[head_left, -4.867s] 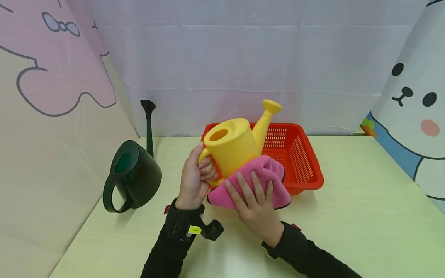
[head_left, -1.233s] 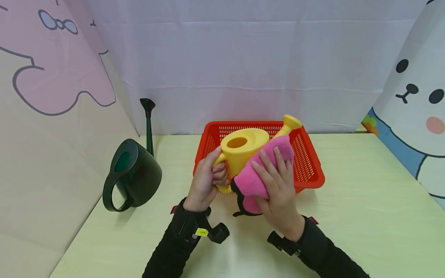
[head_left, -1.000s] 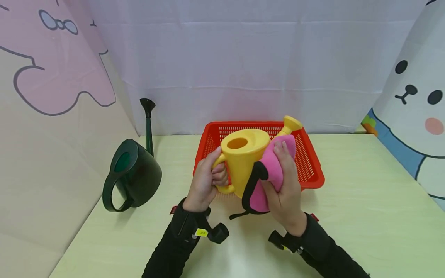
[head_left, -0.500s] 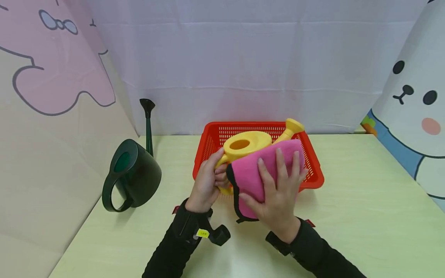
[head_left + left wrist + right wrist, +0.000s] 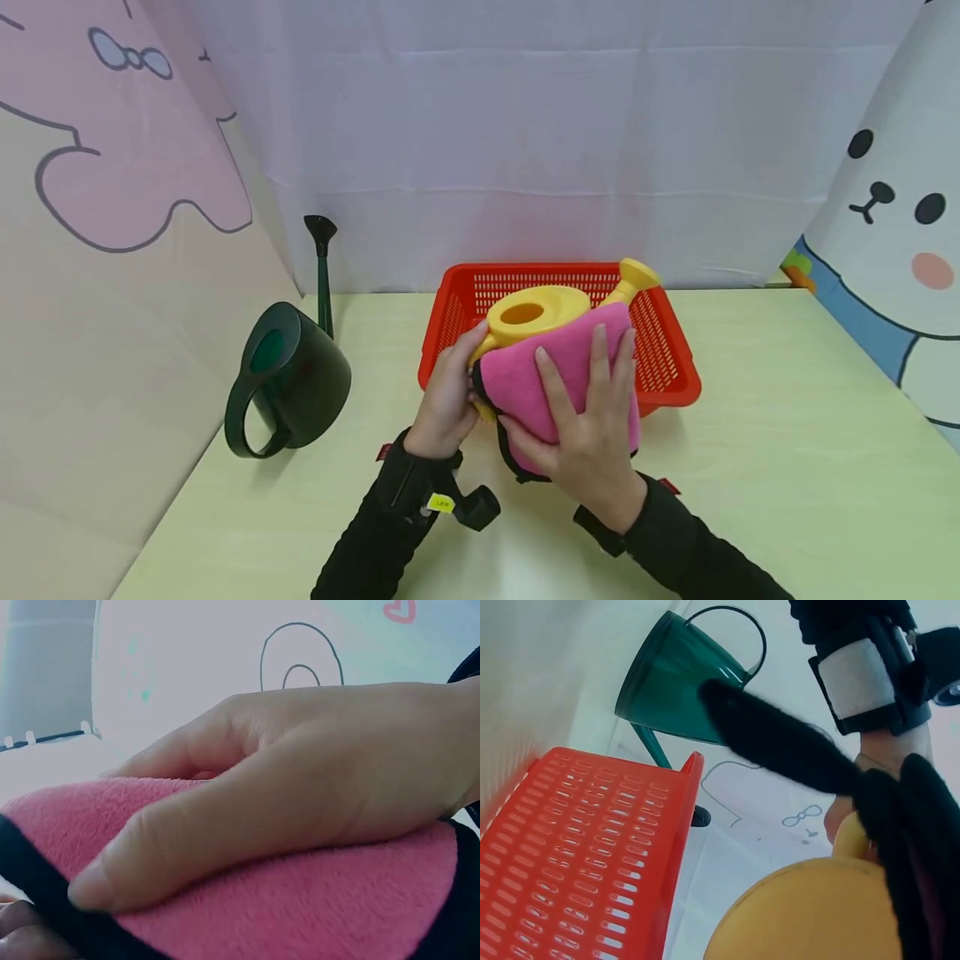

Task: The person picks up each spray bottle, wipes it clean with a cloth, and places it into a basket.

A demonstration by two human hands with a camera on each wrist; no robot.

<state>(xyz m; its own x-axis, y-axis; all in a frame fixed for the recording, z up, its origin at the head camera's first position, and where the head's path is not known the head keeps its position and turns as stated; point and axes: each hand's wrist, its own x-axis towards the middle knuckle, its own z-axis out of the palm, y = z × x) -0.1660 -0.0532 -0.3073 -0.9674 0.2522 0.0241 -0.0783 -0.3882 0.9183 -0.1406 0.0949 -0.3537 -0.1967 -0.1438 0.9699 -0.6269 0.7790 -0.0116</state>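
Note:
A yellow watering can (image 5: 551,302) is held in front of the red basket, its spout pointing to the right. My left hand (image 5: 444,402) grips the can's handle; the cloth covers some of its fingers. Against the can's near side my right hand (image 5: 588,446) presses a pink cloth (image 5: 517,379) with black edging, its fingers spread and fairly straight. In the left wrist view the right hand (image 5: 322,765) lies over the pink cloth (image 5: 300,900). From the right wrist view, the can's yellow underside (image 5: 810,915) and dark cloth edging (image 5: 780,742) show.
The red perforated basket (image 5: 678,358) stands on the pale table (image 5: 787,433), behind the can. To the left is a dark green watering can (image 5: 315,392) with a tall thin spout. White and cartoon-printed sheets (image 5: 525,150) hang around the table.
Since the earliest frame, the yellow can has moved right and slightly lower. The cloth was bunched about a second ago; now it is spread across the can's side under the right hand.

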